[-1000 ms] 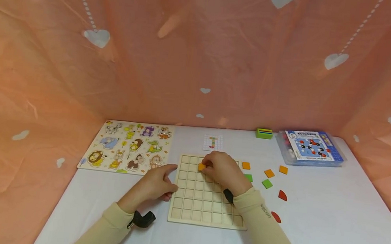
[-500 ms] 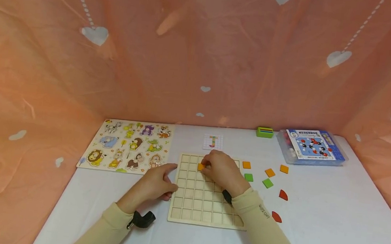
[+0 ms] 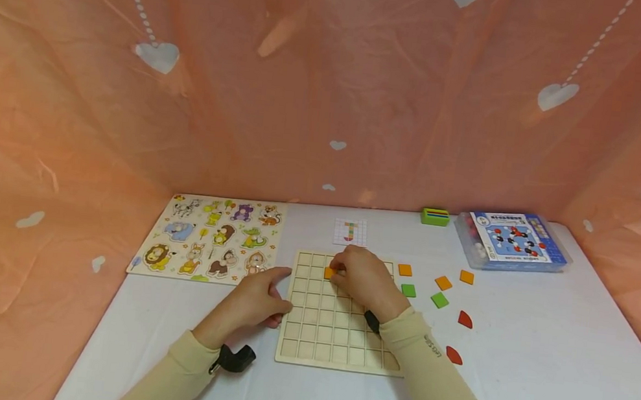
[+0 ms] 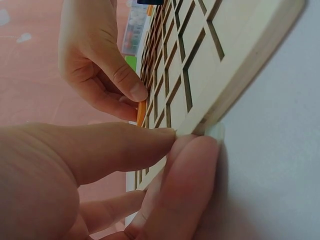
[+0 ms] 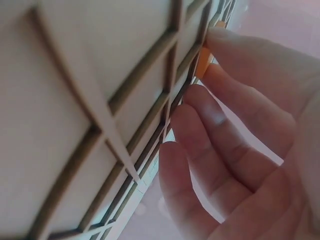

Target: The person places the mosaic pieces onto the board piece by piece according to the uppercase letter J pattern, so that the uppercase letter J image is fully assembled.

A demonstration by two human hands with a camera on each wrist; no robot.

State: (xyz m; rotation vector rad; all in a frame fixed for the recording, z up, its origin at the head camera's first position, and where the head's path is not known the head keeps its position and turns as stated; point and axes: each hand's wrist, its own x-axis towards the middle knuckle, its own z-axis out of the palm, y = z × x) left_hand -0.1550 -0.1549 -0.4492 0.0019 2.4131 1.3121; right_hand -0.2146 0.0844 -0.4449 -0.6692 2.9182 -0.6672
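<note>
My left hand holds the left edge of a pale wooden grid board. In the left wrist view its thumb lies on the rim, with a fingertip against the board's side. Over the board's upper part, my right hand pinches an orange square tile between thumb and index finger. Seen from the right wrist, the orange tile stands tilted at the grid, partly covered by the fingertips. The right hand and forearm hide part of the board's right side.
Right of the board lie loose orange tiles, green tiles and red quarter-circle pieces. Behind it is a pattern card. An animal puzzle sits at left; a small green box and a plastic case stand at the back right.
</note>
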